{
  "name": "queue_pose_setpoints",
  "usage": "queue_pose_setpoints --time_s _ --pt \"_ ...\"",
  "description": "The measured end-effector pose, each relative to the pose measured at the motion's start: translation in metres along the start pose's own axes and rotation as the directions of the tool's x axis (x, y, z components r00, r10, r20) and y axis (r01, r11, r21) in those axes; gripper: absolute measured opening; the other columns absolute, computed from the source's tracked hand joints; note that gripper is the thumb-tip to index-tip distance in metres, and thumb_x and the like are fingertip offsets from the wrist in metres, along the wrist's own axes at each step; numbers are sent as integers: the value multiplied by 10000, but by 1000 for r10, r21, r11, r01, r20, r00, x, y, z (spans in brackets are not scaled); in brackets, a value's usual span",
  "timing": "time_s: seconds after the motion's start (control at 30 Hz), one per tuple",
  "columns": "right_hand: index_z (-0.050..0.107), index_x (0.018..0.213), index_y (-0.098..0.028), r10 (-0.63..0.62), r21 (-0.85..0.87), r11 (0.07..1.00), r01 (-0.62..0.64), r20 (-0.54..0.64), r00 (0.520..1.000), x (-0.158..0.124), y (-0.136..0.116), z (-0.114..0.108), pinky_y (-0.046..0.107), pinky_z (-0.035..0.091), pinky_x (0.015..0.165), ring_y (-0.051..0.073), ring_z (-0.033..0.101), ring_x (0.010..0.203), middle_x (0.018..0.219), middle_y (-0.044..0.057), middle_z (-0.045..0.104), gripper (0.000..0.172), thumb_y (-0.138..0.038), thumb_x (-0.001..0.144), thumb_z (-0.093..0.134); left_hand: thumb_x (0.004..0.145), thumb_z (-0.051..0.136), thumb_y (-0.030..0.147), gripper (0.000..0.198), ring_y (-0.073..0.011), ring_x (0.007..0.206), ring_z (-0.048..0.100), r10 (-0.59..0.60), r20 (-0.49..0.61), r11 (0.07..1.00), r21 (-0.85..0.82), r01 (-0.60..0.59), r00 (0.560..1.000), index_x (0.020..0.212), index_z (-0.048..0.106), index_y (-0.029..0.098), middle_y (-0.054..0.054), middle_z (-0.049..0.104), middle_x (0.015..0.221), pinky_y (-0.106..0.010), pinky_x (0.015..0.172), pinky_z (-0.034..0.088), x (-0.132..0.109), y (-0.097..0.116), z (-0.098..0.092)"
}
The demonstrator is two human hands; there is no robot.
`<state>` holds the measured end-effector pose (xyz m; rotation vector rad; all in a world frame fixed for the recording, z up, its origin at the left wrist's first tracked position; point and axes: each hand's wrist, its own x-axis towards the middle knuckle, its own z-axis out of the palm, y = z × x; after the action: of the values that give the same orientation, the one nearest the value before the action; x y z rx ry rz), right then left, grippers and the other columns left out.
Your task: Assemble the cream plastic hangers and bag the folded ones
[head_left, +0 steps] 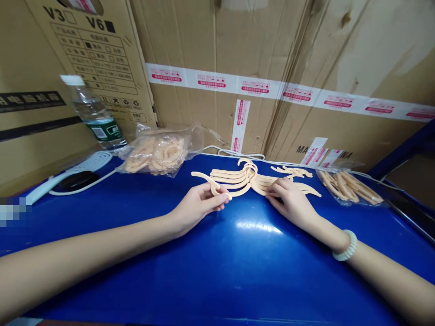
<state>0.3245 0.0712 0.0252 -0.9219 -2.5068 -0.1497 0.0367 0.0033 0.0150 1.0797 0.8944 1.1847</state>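
Note:
My left hand (204, 201) is closed around a curved beige hanger piece (204, 177), whose one end sticks out to the left above the fingers. Just beyond lies a row of beige hangers (231, 179), overlapping on the table with their hooks bunched in the middle. Over the right arms of that row rests my right hand (292, 199), fingers bent and thumb close to the fingertips. What sits between those fingertips is hidden. Several loose beige hook pieces (288, 171) lie behind the right hand.
A clear bag of beige pieces (159, 151) lies at the back left, near a water bottle (97, 115), a white keyboard (81, 165) and a black mouse (76, 181). Another bag of curved pieces (351, 186) is on the right. Cardboard boxes (204, 40) wall off the blue table (220, 271).

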Motion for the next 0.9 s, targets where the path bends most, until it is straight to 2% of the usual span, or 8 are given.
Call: queue_pose_setpoints --time_s 0.07,0.2,0.3,0.4,0.53,0.73,0.9 --pt "590 904 -222 2 21 1000 -1 -16 1000 -3 -2 -3 456 545 782 285 617 887 929 104 662 50 -204 937 558 700 886 315 317 -102 694 570 12 8 1000 -24 -12 1000 827 655 139 -9 654 809 -264 664 442 4 -1 -1" --pt "560 903 -238 70 170 983 -64 -29 997 -11 -2 -11 376 560 704 236 656 802 877 65 667 48 -210 939 574 696 904 321 344 -86 667 540 57 -7 994 -96 -58 998 813 628 152 28 601 731 -247 658 412 8 -3 -6" --pt "574 991 -256 89 225 972 -72 -67 994 -15 -3 -16 358 569 678 228 683 783 898 56 695 41 -224 966 565 718 900 338 346 -82 668 523 75 5 990 -122 -74 997 813 623 153 34 575 723 -243 656 403 7 -5 -9" --pt "595 1112 -281 39 212 977 -16 -102 994 -15 -5 -19 388 582 741 254 699 876 992 74 711 147 -219 989 544 756 879 339 326 -88 701 514 81 -2 983 -165 -81 997 823 613 162 31 566 742 -241 686 420 7 -6 -11" --pt "603 1065 -295 2 168 985 25 -163 987 -15 -10 -20 377 569 704 260 687 859 955 76 695 162 -178 985 525 744 888 273 320 -95 756 511 26 -12 968 -249 -28 1000 816 592 177 27 555 812 -242 737 462 8 -6 -15" --pt "583 1039 -272 -37 130 989 65 -206 978 -15 -16 -22 349 541 705 241 674 842 925 59 673 177 -124 967 519 759 855 194 284 -171 920 607 -84 70 946 -309 102 994 791 575 162 -41 611 1030 -314 805 531 7 2 -15" --pt "565 1052 -230 -14 89 995 38 -255 967 -14 -14 -20 317 506 736 206 634 842 925 49 638 163 -92 969 540 785 809 126 224 -164 885 613 -113 53 931 -342 125 992 801 587 154 -78 671 1015 -301 793 534 7 5 -15"
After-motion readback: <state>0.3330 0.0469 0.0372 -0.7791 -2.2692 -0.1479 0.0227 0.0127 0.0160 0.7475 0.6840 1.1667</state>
